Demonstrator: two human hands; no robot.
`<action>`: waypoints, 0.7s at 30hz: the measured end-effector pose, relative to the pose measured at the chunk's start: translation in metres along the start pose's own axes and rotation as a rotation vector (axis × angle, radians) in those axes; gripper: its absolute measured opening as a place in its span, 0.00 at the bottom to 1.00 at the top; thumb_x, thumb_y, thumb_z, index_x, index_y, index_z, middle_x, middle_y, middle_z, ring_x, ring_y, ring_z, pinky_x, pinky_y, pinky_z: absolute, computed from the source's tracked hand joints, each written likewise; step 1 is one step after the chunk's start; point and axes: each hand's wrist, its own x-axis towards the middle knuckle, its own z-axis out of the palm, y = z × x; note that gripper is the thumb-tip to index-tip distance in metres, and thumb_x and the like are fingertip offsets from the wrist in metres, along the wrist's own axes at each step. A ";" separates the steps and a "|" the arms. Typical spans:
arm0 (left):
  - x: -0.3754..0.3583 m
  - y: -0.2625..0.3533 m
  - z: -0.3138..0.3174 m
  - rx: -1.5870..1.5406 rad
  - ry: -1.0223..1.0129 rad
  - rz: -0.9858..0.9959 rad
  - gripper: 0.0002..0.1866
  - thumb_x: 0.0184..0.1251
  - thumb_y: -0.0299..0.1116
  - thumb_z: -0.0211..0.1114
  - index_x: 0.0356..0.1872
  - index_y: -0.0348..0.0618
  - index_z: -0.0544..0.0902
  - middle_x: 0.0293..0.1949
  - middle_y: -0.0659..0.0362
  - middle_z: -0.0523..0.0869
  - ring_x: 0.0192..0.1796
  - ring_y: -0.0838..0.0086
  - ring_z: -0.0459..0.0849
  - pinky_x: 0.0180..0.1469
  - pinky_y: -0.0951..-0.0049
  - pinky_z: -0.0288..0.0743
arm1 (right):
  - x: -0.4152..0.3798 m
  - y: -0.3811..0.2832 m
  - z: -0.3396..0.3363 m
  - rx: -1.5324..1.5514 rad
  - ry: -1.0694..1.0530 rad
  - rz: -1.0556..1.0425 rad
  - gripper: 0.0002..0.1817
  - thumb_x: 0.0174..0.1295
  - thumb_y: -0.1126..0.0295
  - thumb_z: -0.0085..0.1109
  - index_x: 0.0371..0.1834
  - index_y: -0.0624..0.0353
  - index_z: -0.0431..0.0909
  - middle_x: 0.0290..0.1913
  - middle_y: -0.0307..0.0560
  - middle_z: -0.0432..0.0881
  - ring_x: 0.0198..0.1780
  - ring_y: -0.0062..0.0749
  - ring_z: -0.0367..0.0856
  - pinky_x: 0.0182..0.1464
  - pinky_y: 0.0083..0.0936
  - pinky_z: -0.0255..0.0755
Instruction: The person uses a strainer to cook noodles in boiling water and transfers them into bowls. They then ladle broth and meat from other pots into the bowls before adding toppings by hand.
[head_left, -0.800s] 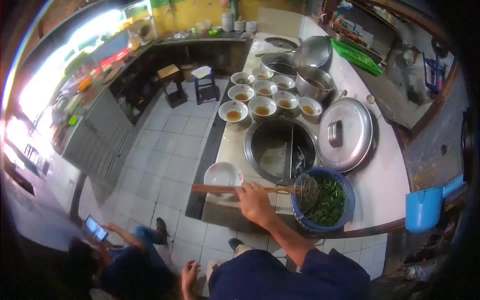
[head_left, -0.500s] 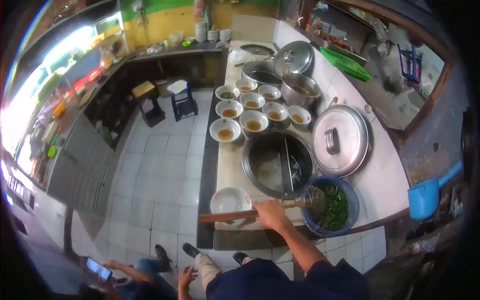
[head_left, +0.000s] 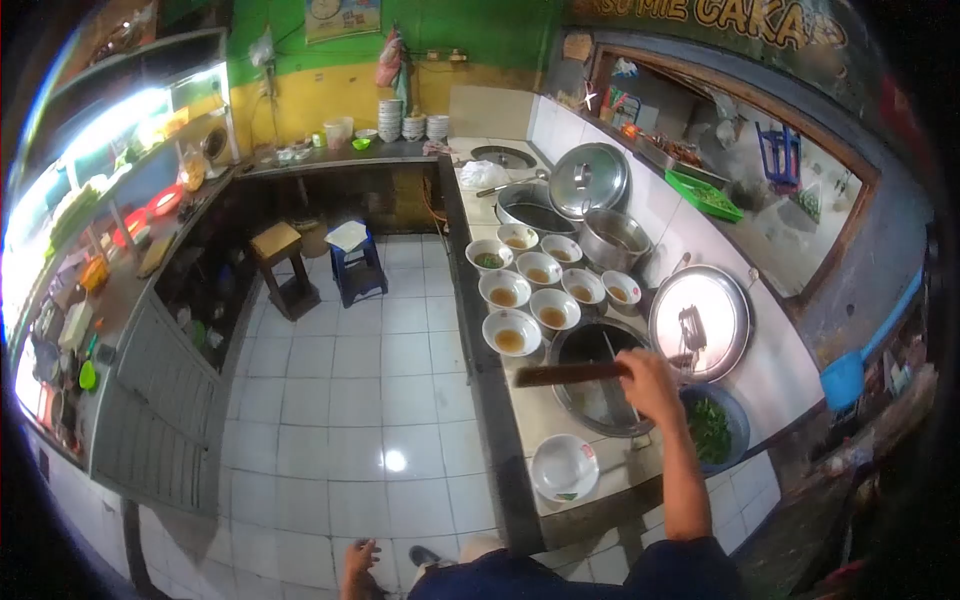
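Observation:
A long wooden handle [head_left: 570,375] is gripped in my right hand [head_left: 650,386], which is raised over the large round pot [head_left: 592,415]. The tool's far end, near the metal lid, is hard to make out. To the right of my wrist is a blue tub [head_left: 738,430] of green leaves [head_left: 709,432]. An empty white bowl [head_left: 565,468] sits on the counter left of my forearm. My left hand [head_left: 362,556] hangs low over the floor, its fingers partly curled, touching nothing visible.
Behind the pot stand several bowls of brown liquid [head_left: 510,341], a shiny lid [head_left: 700,322], and a smaller pot [head_left: 612,240]. A wooden stool [head_left: 276,240] and a blue stool [head_left: 357,275] stand on the tiled floor. A blue dipper [head_left: 843,382] is at the right.
My right hand has lifted the tool from the leaf tub to above the pot. The view has tilted up and turned left, and the person with the phone is out of sight.

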 end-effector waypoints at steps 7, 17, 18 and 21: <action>0.041 0.042 -0.005 0.027 -0.112 -0.076 0.24 0.66 0.46 0.61 0.52 0.34 0.73 0.39 0.49 0.86 0.31 0.66 0.85 0.28 0.70 0.76 | 0.006 0.024 0.049 0.113 0.152 0.212 0.09 0.49 0.82 0.55 0.32 0.58 0.70 0.35 0.51 0.77 0.41 0.50 0.77 0.43 0.40 0.69; 0.111 0.040 -0.085 0.078 -0.158 -0.241 0.28 0.66 0.55 0.55 0.61 0.50 0.71 0.49 0.55 0.83 0.42 0.64 0.84 0.38 0.67 0.77 | -0.007 0.107 0.203 -0.019 -0.055 0.579 0.06 0.55 0.75 0.56 0.36 0.56 0.74 0.32 0.54 0.81 0.38 0.55 0.80 0.40 0.45 0.73; 0.112 0.043 -0.096 0.043 -0.108 -0.239 0.27 0.66 0.54 0.56 0.60 0.50 0.71 0.48 0.55 0.83 0.42 0.65 0.84 0.35 0.69 0.77 | -0.005 0.124 0.220 -0.090 -0.059 0.545 0.07 0.57 0.68 0.57 0.36 0.57 0.76 0.34 0.56 0.82 0.39 0.57 0.80 0.41 0.46 0.74; 0.105 0.076 -0.119 -0.036 -0.064 -0.230 0.26 0.67 0.54 0.54 0.59 0.49 0.72 0.48 0.56 0.83 0.41 0.66 0.84 0.35 0.70 0.76 | 0.055 0.089 0.179 -0.121 -0.062 0.838 0.09 0.58 0.64 0.56 0.34 0.57 0.79 0.34 0.58 0.82 0.39 0.59 0.81 0.41 0.47 0.75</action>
